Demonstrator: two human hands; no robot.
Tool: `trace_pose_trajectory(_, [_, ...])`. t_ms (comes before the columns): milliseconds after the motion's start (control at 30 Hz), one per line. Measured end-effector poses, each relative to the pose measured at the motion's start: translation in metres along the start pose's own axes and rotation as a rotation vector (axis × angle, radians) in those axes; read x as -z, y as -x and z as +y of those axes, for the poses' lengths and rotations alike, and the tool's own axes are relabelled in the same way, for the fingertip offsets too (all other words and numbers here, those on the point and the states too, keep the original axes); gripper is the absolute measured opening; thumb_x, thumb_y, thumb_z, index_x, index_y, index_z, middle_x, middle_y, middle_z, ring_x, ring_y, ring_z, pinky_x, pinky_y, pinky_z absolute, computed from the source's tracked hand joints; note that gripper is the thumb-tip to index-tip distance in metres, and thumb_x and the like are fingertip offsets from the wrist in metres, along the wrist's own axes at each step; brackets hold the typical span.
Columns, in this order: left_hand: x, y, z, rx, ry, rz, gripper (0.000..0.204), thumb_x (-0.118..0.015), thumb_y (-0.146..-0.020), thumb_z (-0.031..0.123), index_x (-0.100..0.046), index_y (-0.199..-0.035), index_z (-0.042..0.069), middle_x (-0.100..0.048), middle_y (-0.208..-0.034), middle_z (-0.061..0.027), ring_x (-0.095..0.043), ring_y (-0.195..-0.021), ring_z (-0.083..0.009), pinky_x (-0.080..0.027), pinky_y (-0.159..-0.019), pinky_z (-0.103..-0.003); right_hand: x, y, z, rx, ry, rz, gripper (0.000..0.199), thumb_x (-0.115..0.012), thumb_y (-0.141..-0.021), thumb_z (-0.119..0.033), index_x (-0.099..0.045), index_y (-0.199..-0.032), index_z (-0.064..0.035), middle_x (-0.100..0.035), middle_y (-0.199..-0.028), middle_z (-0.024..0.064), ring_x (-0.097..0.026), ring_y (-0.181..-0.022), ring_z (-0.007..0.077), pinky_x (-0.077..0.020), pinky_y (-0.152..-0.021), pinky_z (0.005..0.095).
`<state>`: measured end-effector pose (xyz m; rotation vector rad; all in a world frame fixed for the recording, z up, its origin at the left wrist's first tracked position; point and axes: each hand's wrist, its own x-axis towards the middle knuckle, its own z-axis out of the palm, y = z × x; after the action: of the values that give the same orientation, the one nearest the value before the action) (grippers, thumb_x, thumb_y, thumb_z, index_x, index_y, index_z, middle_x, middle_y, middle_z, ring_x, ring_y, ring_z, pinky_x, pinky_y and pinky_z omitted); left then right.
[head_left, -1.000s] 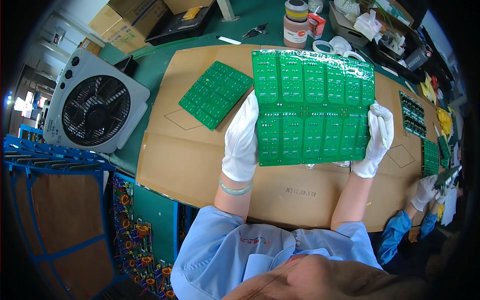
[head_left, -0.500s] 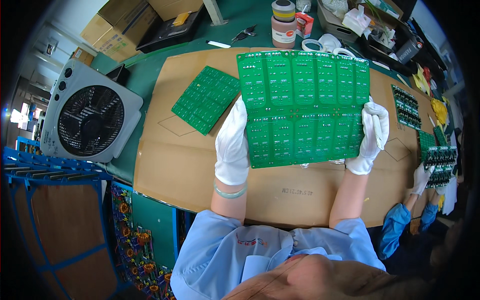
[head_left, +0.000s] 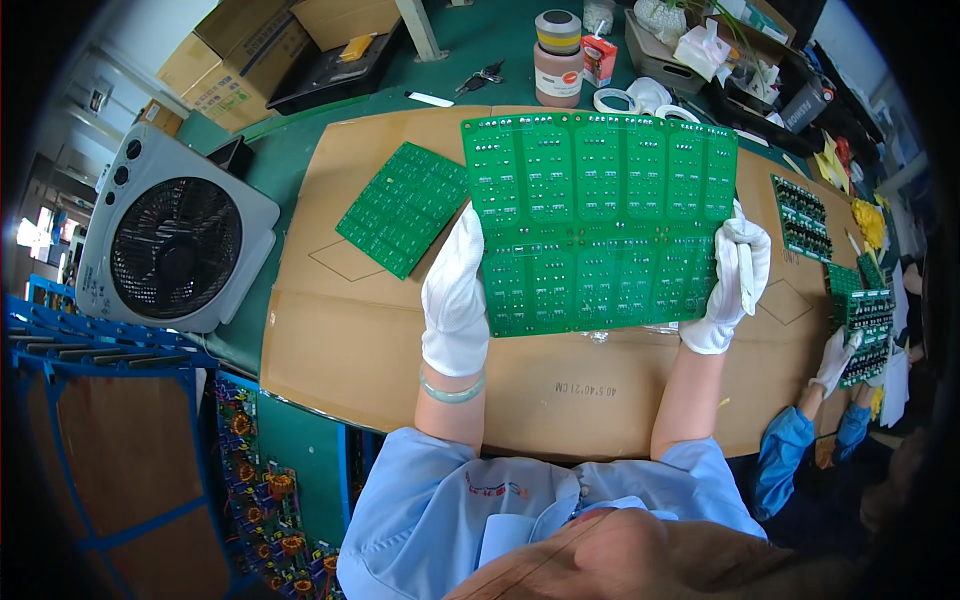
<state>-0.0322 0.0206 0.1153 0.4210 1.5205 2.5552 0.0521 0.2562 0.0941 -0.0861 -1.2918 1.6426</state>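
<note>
Between my white-gloved hands a large green circuit board panel [head_left: 600, 225] is held up, its soldered face toward me. My left hand [head_left: 456, 295] grips its left edge, the fingers partly hidden behind it. At the right edge my right hand [head_left: 738, 270] is closed on the panel, fingers curled. A second green circuit board panel [head_left: 403, 210] lies tilted on the cardboard sheet [head_left: 350, 340], left of my left hand. Some small shiny pieces [head_left: 596, 337] show just under the held panel's lower edge.
A grey box fan [head_left: 175, 245] stands at the left. Along the back are a pink bottle [head_left: 558, 75], a red carton [head_left: 599, 60], tape rolls [head_left: 614, 101] and keys [head_left: 480, 78]. At the right, a co-worker's gloved hands [head_left: 832, 362] hold populated boards [head_left: 866, 325].
The held panel has tilted slightly, its surface catching the light differently. Both my hands keep their grip on its edges. The whole view has shifted a little.
</note>
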Motion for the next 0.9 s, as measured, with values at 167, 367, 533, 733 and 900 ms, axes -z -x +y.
trace_pose_trajectory(167, [0.002, 0.001, -0.005, -0.06, -0.03, 0.004, 0.037, -0.034, -0.098, 0.021, -0.045, -0.124, -0.003, -0.055, -0.117, -0.0132, -0.059, -0.099, -0.0189, -0.05, -0.085, -0.03, 0.001, 0.0, 0.002, -0.003, -0.054, 0.01, 0.015, -0.052, -0.081, 0.008, -0.055, -0.091, -0.0037, -0.055, -0.114, 0.0192, -0.055, -0.101, 0.0205, -0.0445, -0.089, 0.0328])
trace_pose_trajectory(367, [0.001, 0.004, 0.001, 0.023, 0.077, 0.008, 0.038, -0.037, -0.097, 0.013, -0.04, -0.125, -0.013, -0.047, -0.129, -0.0148, -0.046, -0.117, -0.0172, -0.036, -0.099, -0.028, 0.003, 0.0, 0.002, 0.016, -0.021, 0.001, 0.017, -0.051, -0.08, 0.009, -0.055, -0.092, -0.0031, -0.055, -0.114, 0.0197, -0.055, -0.101, 0.0208, -0.0441, -0.09, 0.0328])
trace_pose_trajectory(533, [0.006, 0.004, -0.005, -0.099, -0.223, -0.033, 0.039, -0.038, -0.097, 0.014, -0.04, -0.125, -0.013, -0.047, -0.128, -0.0155, -0.046, -0.117, -0.0172, -0.037, -0.098, -0.028, 0.004, -0.001, 0.002, 0.025, -0.051, -0.019, 0.017, -0.05, -0.08, 0.009, -0.055, -0.09, -0.0032, -0.055, -0.115, 0.0194, -0.055, -0.101, 0.0204, -0.0435, -0.09, 0.0324])
trace_pose_trajectory(733, [-0.001, 0.003, 0.005, -0.042, 0.097, -0.034, 0.034, -0.039, -0.096, 0.008, -0.043, -0.121, -0.015, -0.05, -0.125, -0.0182, -0.051, -0.112, -0.0209, -0.041, -0.095, -0.03, 0.001, 0.002, -0.004, 0.028, 0.041, 0.037, 0.016, -0.054, -0.078, 0.009, -0.055, -0.088, -0.004, -0.056, -0.105, 0.0135, -0.053, -0.091, 0.0156, -0.0424, -0.081, 0.027])
trace_pose_trajectory(900, [0.007, 0.001, -0.002, -0.247, -0.262, -0.108, 0.035, -0.038, -0.097, 0.008, -0.043, -0.122, -0.015, -0.05, -0.124, -0.0175, -0.052, -0.109, -0.0197, -0.041, -0.093, -0.03, 0.002, 0.0, -0.003, 0.093, 0.044, 0.023, 0.02, -0.06, -0.076, 0.01, -0.054, -0.087, -0.0051, -0.058, -0.085, 0.0046, -0.05, -0.072, 0.0072, -0.042, -0.066, 0.0191])
